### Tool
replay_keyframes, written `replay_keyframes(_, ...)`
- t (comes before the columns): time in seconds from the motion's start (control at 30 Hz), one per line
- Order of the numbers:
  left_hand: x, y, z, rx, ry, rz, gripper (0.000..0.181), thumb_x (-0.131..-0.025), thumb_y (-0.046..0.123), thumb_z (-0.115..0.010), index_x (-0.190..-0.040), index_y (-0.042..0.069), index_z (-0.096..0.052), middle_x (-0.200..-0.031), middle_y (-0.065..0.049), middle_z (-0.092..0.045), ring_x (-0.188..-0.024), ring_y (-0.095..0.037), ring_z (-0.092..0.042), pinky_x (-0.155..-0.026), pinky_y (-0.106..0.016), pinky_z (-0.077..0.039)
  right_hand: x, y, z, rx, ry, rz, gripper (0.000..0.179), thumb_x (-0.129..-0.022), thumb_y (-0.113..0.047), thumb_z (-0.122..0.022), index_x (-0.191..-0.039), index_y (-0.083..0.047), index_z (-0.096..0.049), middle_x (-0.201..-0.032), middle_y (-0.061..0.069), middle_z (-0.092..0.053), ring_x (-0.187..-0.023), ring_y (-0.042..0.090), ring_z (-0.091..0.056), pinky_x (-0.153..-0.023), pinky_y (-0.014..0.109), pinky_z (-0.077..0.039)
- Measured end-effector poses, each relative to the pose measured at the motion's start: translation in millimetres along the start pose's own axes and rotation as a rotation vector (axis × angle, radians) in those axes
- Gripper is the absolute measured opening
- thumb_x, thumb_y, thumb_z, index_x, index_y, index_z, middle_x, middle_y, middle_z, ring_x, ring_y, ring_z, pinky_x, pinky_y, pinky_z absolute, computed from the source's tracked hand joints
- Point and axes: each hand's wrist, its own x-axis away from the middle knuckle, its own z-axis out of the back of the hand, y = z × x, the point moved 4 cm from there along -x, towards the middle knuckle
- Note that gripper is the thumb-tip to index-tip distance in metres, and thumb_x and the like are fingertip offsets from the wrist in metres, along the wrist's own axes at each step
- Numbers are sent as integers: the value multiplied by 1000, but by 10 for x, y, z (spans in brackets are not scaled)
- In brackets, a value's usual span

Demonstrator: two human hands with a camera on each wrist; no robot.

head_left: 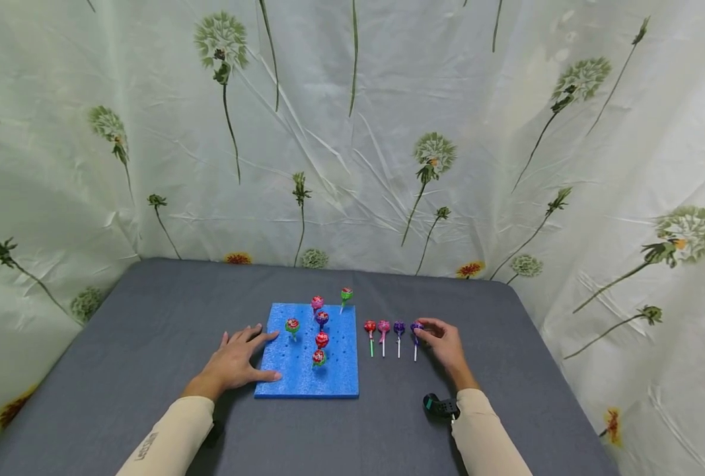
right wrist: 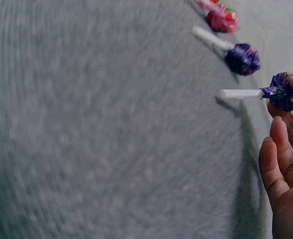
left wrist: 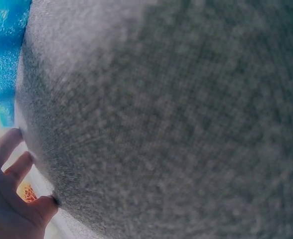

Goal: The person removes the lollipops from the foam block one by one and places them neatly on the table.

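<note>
A blue foam board (head_left: 340,380) dotted with small holes lies on the table. Several wrapped lollipops stand upright in it, among them a green one (head_left: 293,324) and a purple one (head_left: 322,318). My left hand (head_left: 233,360) rests at the board's left edge, fingers spread and thumb on the near left part. To the right of the board my right hand (head_left: 444,340) pinches the head of a purple lollipop (right wrist: 282,93) between thumb and fingertips; its white stick points toward me. Beside it in a row lie another purple lollipop (right wrist: 242,59), a pink one (head_left: 384,326) and a red one (head_left: 370,326).
The table (head_left: 388,436) has a grey cloth over it. A white curtain (head_left: 352,165) printed with dandelions hangs behind and at both sides. A black wrist device (head_left: 440,406) sits by my right sleeve.
</note>
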Motion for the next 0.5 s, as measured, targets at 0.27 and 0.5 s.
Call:
replay_keyframes(0.27,0,3,9,1,11,-3,96,-68,71,-71,-144,18,-46,-149,-26,-34,-135,-51,-27,-108,-71,-10,-45,71,-28,62,1,41,20,-88,-8,-70,-106,2,-71,-98,12,-71,-76,7,-56,-61,18,-46)
replay_keyframes(0.5,-7,4,13,-2,20,0,95,-68,70,-71,-144,18,-47,-149,-26,-34,-136,-51,-27,-107,-71,-10,-86,80,-43,130,8,-7,21,-88,-4,-69,-107,5,-69,-99,18,-69,-74,8,-54,-61,19,-45)
